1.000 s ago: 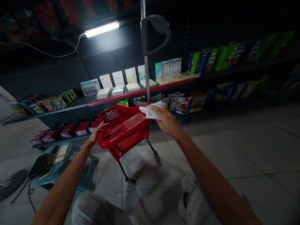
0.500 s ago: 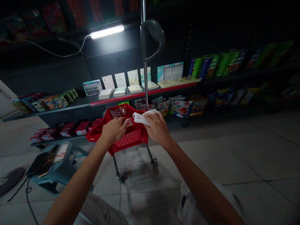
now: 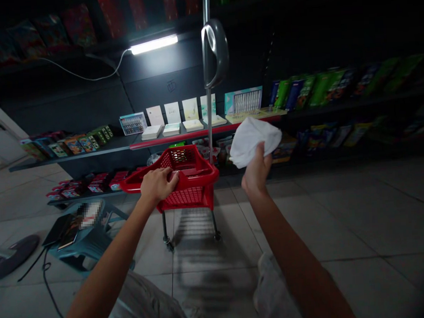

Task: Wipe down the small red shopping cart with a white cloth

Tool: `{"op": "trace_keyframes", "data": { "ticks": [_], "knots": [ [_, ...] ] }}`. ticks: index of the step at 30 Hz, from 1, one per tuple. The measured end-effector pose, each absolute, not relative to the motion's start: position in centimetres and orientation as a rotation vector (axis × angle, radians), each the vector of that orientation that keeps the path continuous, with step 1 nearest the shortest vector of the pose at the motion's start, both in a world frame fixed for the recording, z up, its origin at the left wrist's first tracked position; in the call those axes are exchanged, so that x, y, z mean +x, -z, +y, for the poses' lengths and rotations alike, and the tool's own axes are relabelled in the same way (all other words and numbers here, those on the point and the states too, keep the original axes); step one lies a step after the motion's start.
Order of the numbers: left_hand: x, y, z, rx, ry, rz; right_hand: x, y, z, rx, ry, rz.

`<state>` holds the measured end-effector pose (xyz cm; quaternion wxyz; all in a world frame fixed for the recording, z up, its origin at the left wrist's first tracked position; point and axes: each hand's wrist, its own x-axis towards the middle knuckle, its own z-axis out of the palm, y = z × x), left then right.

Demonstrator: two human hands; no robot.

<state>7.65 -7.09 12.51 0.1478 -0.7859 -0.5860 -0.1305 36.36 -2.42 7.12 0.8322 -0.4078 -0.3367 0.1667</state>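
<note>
on the tiled floor before the dim shelves (image 3: 92,148), gripped the near rim of the red basket trolley (image 3: 190,178) with left hand (image 3: 158,184), fingers curled shut, and held a crumpled white cloth (image 3: 253,141) pinched in right hand (image 3: 256,172), lifted clear of the rim, wiping seemingly unfinished.

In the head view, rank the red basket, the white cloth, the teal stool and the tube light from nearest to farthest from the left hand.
1. Red basket: the left hand grips its near rim.
2. White cloth: to the right, held up in the right hand.
3. Teal stool: lower left, on the floor.
4. Tube light: high up, under the top shelf.
</note>
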Motion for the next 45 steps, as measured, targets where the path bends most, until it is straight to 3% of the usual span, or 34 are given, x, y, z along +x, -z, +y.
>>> {"op": "trace_keyframes", "data": {
  "ticks": [11, 15, 27, 40, 45],
  "knots": [
    [5.6, -12.5, -7.3, -2.413, 0.447, -1.578, 31.0, -15.0, -1.3, -0.867, 0.063, -1.458],
    [4.3, -12.7, -6.7, -2.480, 0.445, -1.548, 31.0, -12.9, -2.6, -0.886, 0.128, -1.598],
    [0.9, -12.1, -4.7, -2.533, 0.600, -1.502, 31.3, -3.3, -4.4, -0.734, -0.244, -1.705],
    [1.5, -10.1, -7.4, -2.026, 1.107, -1.751, 29.6, -2.0, -4.3, -0.674, -0.335, -1.916],
    [6.8, -11.1, -9.6, -2.120, 1.018, -1.699, 27.2, -2.4, -5.1, -0.712, -0.315, -1.961]
  ]
}}
